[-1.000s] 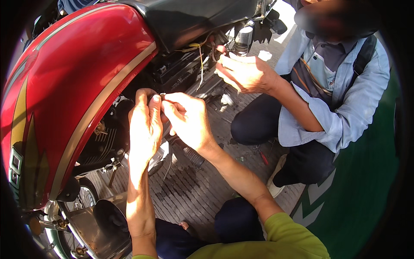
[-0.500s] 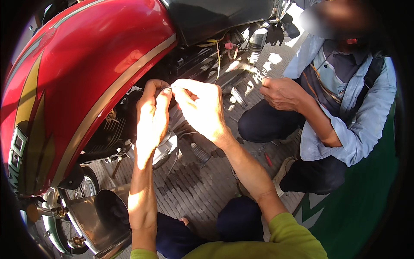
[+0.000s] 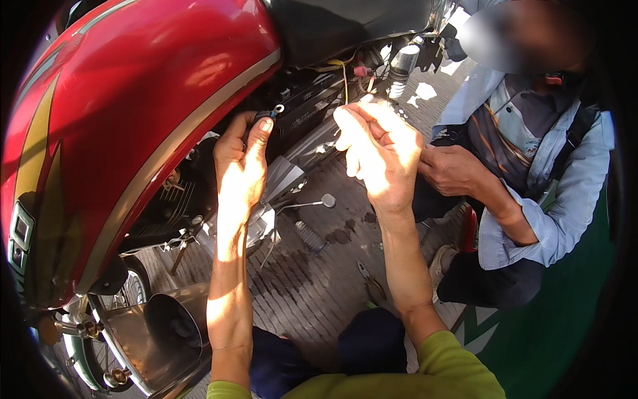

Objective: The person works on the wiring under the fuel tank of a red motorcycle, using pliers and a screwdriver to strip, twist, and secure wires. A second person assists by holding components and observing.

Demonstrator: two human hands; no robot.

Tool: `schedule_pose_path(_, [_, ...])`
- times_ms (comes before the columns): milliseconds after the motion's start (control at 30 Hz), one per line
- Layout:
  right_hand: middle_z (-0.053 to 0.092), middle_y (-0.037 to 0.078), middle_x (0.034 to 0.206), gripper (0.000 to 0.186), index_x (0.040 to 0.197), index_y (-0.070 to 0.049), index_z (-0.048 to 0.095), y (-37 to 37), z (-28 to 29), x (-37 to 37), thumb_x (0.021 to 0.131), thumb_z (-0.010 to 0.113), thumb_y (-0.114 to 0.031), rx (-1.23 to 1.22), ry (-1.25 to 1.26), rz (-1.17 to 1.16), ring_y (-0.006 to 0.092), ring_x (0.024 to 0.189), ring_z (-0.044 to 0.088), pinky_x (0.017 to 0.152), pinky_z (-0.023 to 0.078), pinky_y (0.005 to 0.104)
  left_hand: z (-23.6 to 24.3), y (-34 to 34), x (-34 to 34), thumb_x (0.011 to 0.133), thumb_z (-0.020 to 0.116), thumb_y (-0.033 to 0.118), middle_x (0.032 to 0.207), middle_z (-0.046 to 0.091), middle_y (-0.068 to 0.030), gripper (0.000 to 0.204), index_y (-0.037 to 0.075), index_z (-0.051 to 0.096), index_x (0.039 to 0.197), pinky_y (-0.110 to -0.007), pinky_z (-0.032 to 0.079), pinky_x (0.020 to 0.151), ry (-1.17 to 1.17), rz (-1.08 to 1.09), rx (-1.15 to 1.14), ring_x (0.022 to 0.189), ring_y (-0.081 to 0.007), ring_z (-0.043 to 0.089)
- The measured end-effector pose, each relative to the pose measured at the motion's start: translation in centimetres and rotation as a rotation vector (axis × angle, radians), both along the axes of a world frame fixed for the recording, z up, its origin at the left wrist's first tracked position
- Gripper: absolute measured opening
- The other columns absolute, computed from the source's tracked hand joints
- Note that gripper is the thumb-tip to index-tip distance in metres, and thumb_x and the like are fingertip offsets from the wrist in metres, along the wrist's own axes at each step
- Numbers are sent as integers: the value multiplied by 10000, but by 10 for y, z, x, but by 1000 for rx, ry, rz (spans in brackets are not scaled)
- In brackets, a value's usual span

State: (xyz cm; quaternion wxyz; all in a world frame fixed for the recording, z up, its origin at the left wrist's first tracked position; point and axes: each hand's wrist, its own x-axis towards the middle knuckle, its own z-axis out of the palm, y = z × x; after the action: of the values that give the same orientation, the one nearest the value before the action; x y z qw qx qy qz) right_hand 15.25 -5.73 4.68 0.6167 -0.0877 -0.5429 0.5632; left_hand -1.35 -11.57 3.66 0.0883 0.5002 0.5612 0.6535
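Observation:
Beside the motorcycle's red fuel tank (image 3: 153,93), my left hand (image 3: 240,169) pinches a dark wire end between thumb and fingers. A small metal ring terminal (image 3: 280,108) sticks out past its thumb, with a bluish bit below the ring. To the right, my right hand (image 3: 387,156) is raised apart from it, thumb and fingers drawn together in bright sun. Glare hides whether anything small is between those fingertips. Behind both hands is the open side of the frame, below the black seat (image 3: 345,30), where yellow wires (image 3: 332,64) and a pink-red connector (image 3: 360,71) show.
A person in a light blue shirt (image 3: 571,213) crouches at the right, hands (image 3: 458,169) close to my right hand. Pliers (image 3: 370,279) lie on the ridged floor between us. A shock absorber (image 3: 402,66), pedal (image 3: 327,200) and metal crash guard (image 3: 159,332) stand around the work area.
My hands, together at the fingertips before, are now apart. The right moved right and the ring terminal came into sight in the left. The other person's hand moved lower.

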Motion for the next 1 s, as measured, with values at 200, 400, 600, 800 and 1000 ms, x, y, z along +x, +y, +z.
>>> schedule_pose_path(200, [666, 124, 834, 218, 1070, 79, 627, 36, -1, 49, 889, 596, -39, 3, -120, -90, 135, 627, 619, 517, 512, 240, 7, 15, 27, 929, 602, 212, 609, 425, -38, 233, -19, 594, 903, -256, 353, 570, 192, 154, 45, 596, -110, 366])
schedule_pose_path(400, [673, 140, 861, 225, 1101, 57, 624, 39, 3, 76, 910, 555, -40, 111, -242, -131, 134, 667, 638, 540, 519, 230, 15, 25, 54, 918, 622, 263, 636, 463, 7, 289, -23, 618, 881, -233, 355, 612, 221, 274, -8, 632, -76, 391])
schedule_pose_path(600, [674, 78, 816, 186, 1060, 31, 644, 43, -22, 87, 888, 582, -4, 151, -190, -240, 57, 657, 604, 535, 449, 178, 6, 26, 69, 904, 635, 277, 570, 374, 44, 297, -14, 622, 847, -239, 271, 519, 274, 355, 18, 556, -60, 311])
schedule_pose_path(800, [648, 44, 732, 119, 982, 33, 623, 37, -24, 90, 865, 596, 37, 394, -258, -386, 18, 581, 530, 503, 423, 191, 6, 22, 75, 912, 627, 275, 572, 367, 45, 287, -7, 625, 863, -234, 276, 520, 252, 342, 23, 561, -52, 308])
schedule_pose_path(1000, [663, 83, 769, 126, 982, 63, 608, 30, 7, 56, 884, 594, -14, 388, -232, -44, 86, 660, 643, 569, 516, 208, 10, 14, 71, 921, 616, 278, 582, 415, 9, 278, 2, 633, 902, -242, 330, 546, 251, 348, 17, 577, -69, 354])
